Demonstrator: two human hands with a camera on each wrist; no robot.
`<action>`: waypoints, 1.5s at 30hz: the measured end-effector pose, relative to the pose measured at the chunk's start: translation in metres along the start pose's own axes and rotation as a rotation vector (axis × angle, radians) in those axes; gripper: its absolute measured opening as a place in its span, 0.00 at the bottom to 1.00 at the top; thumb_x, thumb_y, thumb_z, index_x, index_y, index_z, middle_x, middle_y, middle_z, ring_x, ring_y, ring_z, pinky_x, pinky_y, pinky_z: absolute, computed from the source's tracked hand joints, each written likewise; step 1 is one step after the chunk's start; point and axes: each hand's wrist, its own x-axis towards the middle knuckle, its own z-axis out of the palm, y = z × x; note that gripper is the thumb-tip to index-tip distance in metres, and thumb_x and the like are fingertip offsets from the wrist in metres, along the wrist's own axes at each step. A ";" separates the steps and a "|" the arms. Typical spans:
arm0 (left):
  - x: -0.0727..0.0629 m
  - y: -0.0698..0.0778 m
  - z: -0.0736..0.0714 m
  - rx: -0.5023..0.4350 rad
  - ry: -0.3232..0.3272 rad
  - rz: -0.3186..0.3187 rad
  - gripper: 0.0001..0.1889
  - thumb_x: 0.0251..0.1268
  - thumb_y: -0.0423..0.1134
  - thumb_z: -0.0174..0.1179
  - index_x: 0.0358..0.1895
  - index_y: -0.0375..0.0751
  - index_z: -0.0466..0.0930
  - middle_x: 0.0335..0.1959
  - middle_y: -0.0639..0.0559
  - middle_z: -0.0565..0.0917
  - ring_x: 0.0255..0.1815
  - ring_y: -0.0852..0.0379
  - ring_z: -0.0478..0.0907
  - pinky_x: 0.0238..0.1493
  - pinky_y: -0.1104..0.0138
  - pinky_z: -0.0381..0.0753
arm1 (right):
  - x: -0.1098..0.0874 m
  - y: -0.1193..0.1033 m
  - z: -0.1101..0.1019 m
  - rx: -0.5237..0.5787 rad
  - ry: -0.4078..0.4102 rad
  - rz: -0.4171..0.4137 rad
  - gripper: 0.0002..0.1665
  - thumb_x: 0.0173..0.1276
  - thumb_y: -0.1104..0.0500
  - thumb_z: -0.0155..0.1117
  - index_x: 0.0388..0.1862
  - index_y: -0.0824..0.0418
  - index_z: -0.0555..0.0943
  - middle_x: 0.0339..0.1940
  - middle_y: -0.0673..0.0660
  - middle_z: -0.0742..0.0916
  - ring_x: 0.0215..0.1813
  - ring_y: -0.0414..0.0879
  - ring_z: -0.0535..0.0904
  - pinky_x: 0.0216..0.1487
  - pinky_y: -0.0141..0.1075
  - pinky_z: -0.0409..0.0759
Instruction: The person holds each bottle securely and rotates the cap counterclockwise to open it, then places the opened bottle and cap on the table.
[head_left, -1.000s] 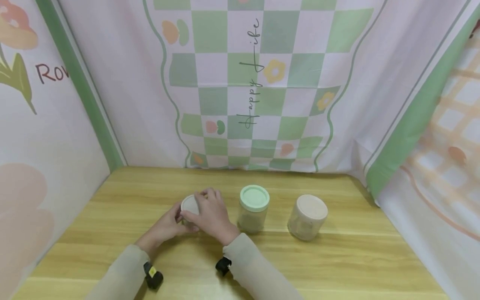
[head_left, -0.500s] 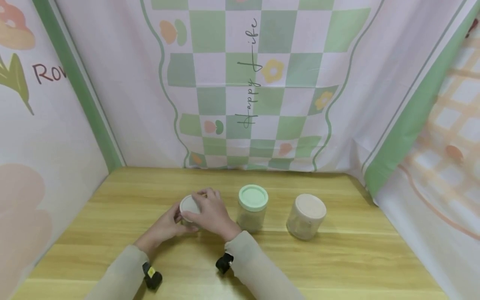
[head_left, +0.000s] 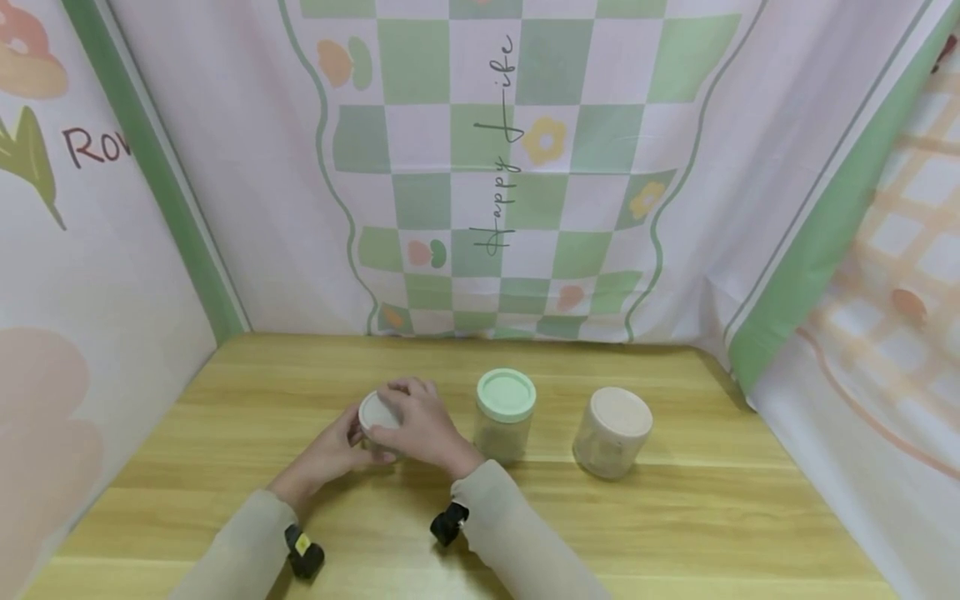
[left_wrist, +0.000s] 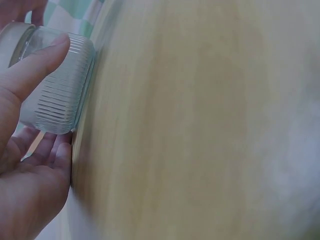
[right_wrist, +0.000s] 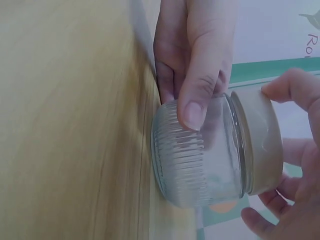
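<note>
Glass jar point(right_wrist: 192, 160): held upright on the bench point(head_left: 637, 533), ribbed around its lower part, leftmost of three jars as I watch remotely through the head view.
Lid point(right_wrist: 262, 145): pale, sitting over the jar's mouth; how tightly, I cannot tell from my end.
Left hand point(head_left: 330, 454): wrapped around the glass, thumb across the near side, fingers behind.
Right hand point(head_left: 423, 421): gripping the lid from above, fingertips spread about its rim.
Green-lidded jar point(head_left: 505, 433): upright near the right wrist.
Pink-lidded jar point(head_left: 611, 437): upright farther right, apart from its green-topped neighbour.
Sleeves point(head_left: 517, 533): beige, a black camera point(head_left: 303, 554) at each wrist, feeding my close views.
Backdrop point(head_left: 416, 62): green-and-white checked cloth behind the bench, lettered "Happy Life".
</note>
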 end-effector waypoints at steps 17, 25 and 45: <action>0.000 -0.004 0.000 -0.019 -0.004 0.017 0.53 0.53 0.41 0.78 0.78 0.42 0.51 0.77 0.40 0.59 0.77 0.37 0.52 0.74 0.40 0.50 | 0.001 0.007 -0.012 0.287 -0.176 0.006 0.41 0.65 0.51 0.67 0.76 0.58 0.67 0.79 0.52 0.64 0.74 0.49 0.59 0.66 0.47 0.70; 0.002 -0.005 -0.002 -0.011 -0.008 0.015 0.54 0.52 0.43 0.78 0.78 0.42 0.50 0.78 0.41 0.58 0.78 0.37 0.52 0.74 0.41 0.50 | 0.001 0.006 -0.012 0.290 -0.177 -0.016 0.42 0.65 0.53 0.65 0.77 0.59 0.65 0.79 0.52 0.64 0.74 0.50 0.59 0.66 0.46 0.71; 0.001 -0.006 -0.003 -0.013 -0.025 0.012 0.51 0.55 0.44 0.77 0.78 0.43 0.53 0.77 0.41 0.59 0.77 0.35 0.51 0.72 0.37 0.52 | -0.001 -0.007 0.001 0.132 0.076 -0.038 0.39 0.66 0.43 0.68 0.73 0.55 0.72 0.72 0.55 0.72 0.69 0.53 0.66 0.56 0.45 0.77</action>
